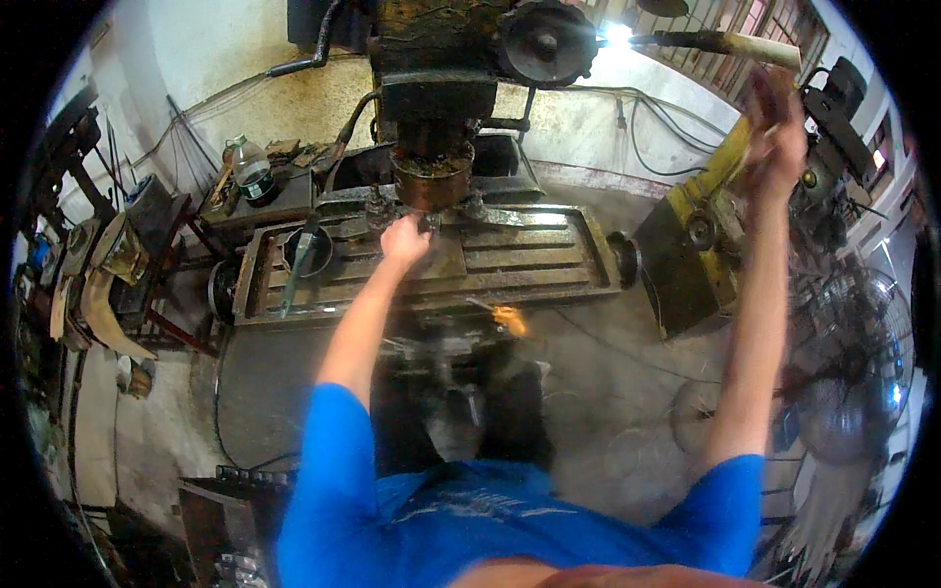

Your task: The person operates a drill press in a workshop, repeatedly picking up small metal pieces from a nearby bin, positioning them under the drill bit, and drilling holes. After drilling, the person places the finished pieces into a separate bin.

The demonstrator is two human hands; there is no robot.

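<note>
My left hand (404,241) is closed just under the spindle head (433,176) of a dark, oily milling or drilling machine. What its fingers grip, if anything, is hidden. Raised at the upper right, my right hand (776,147) is smeared by motion, so its fingers do not show clearly. Right above it is the pale end of a long feed lever (755,47), which runs out from the round hub (546,44); whether hand and lever touch I cannot tell. Below the spindle lies the slotted machine table (549,257). A round dark pan (310,257) with a brush (294,274) sits on its left part.
A handwheel (623,261) projects from the table's right end. An orange-handled tool (508,318) lies at the front edge. Behind left, a bench carries a clear bottle (252,174). A yellow-green machine (686,230) and a caged fan (853,363) stand at right. Cables hang along the wall.
</note>
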